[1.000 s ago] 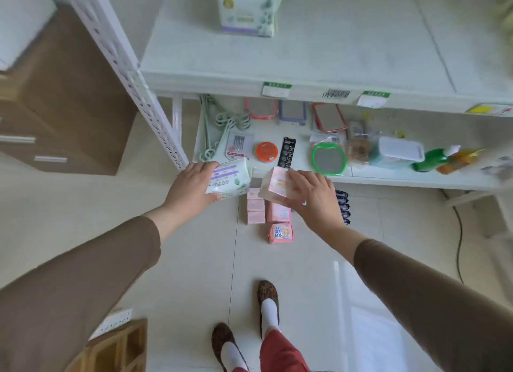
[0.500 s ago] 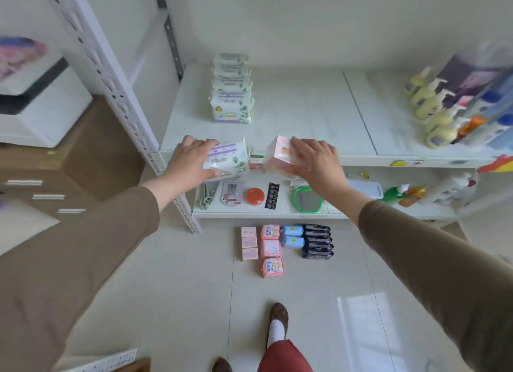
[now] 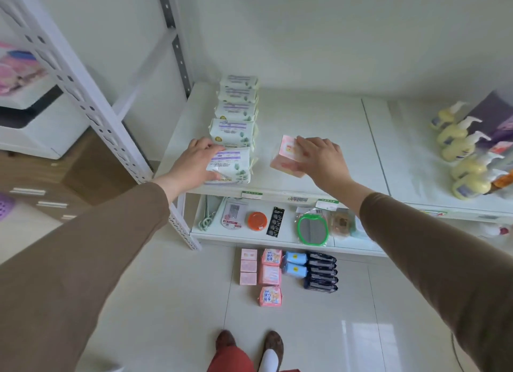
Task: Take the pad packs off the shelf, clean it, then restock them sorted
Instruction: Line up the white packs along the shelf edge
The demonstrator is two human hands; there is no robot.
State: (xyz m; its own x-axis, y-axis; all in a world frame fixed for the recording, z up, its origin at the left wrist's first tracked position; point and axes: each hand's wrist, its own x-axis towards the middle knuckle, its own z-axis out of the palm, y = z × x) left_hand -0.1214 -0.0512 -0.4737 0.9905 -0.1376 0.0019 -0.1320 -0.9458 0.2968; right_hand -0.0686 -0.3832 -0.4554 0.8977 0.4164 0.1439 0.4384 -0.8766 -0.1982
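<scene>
Shelf (image 3: 319, 121), white, upper level: a row of white-and-green packs (image 3: 236, 105) runs from the back wall toward the front edge at the left side. The nearest pack of that row, the white pack (image 3: 231, 166), lies at the front edge, touching the one behind it; the left hand (image 3: 195, 162) grips its left end, fingers curled over the top. Just right of it, apart from the row, the pink pack (image 3: 286, 157) sits tilted on the shelf, held from above by the right hand (image 3: 322, 157), fingers bent over its right side. Far right of the same shelf: yellow pump bottles (image 3: 458, 152) in a line, with a purple box (image 3: 491, 118) behind them. Lower shelf (image 3: 263, 239): a green-framed mirror (image 3: 312, 230), an orange lid (image 3: 257, 221), a black card (image 3: 275, 221), a carded packet (image 3: 233, 214) and a pale green cord (image 3: 206, 218). Floor (image 3: 166, 302), in front of the rack: small pink boxes (image 3: 248, 266) in a column, pink packs (image 3: 270, 277) beside them, two blue packs (image 3: 295, 264), then dark packs (image 3: 320, 273) in a stack-like row. Both sleeves brown. Two feet in brown slippers (image 3: 249, 341) at the lower edge.
</scene>
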